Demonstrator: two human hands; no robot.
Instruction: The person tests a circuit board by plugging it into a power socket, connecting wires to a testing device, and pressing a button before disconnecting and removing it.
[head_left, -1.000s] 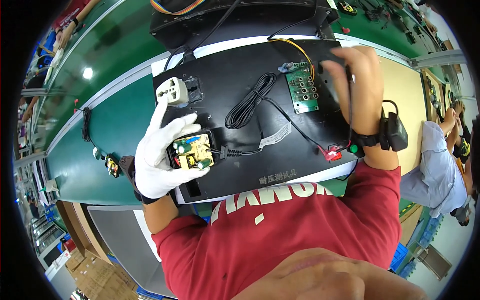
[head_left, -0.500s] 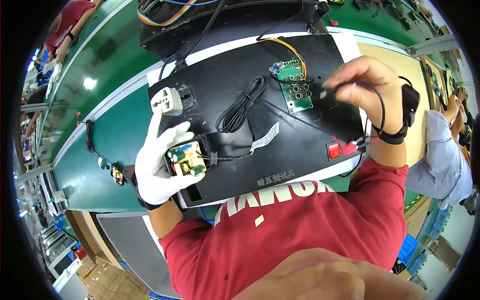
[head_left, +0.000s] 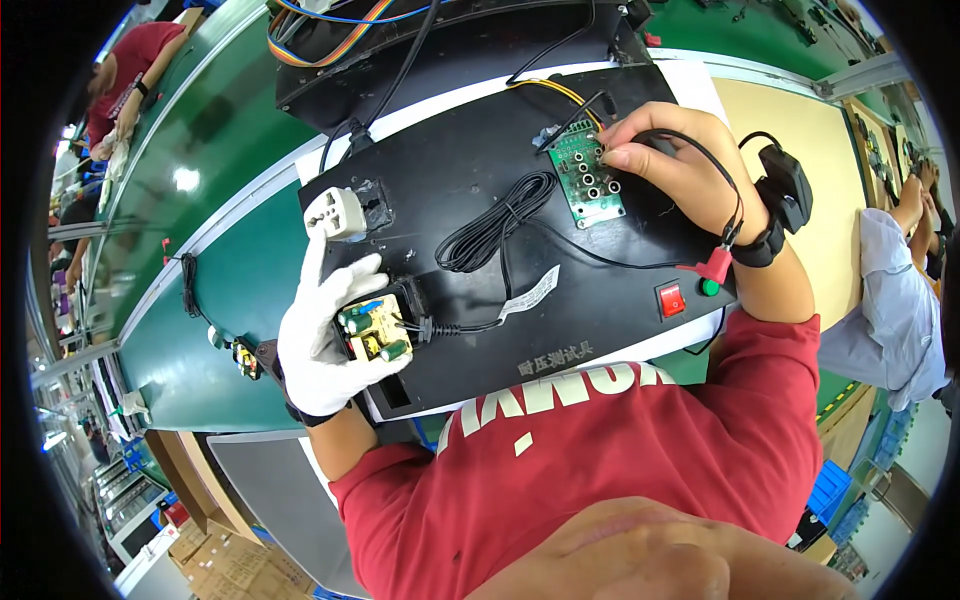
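Observation:
My left hand [head_left: 322, 335], in a white glove, grips a small open adapter whose circuit board [head_left: 373, 333] with green parts faces up. From it a black cord runs to a coiled bundle [head_left: 492, 232] on the black test fixture [head_left: 560, 300]. My bare right hand [head_left: 675, 172] rests at the green circuit board [head_left: 588, 176] with round sockets on the fixture, fingers pinched on the black end of a thin cable. A black wrist strap [head_left: 775, 215] sits on that wrist. A white socket adapter [head_left: 338, 213] lies above my left hand.
A red switch [head_left: 671, 299] and a green button [head_left: 709, 287] sit at the fixture's near right edge. A green conveyor belt [head_left: 215, 210] runs along the left. Other people work at the far left [head_left: 125, 80] and at the right [head_left: 900, 290]. A black equipment box [head_left: 450, 40] stands behind the fixture.
My right hand has moved left and down onto the green socket board. The gloved left hand with the adapter has stayed nearly in place.

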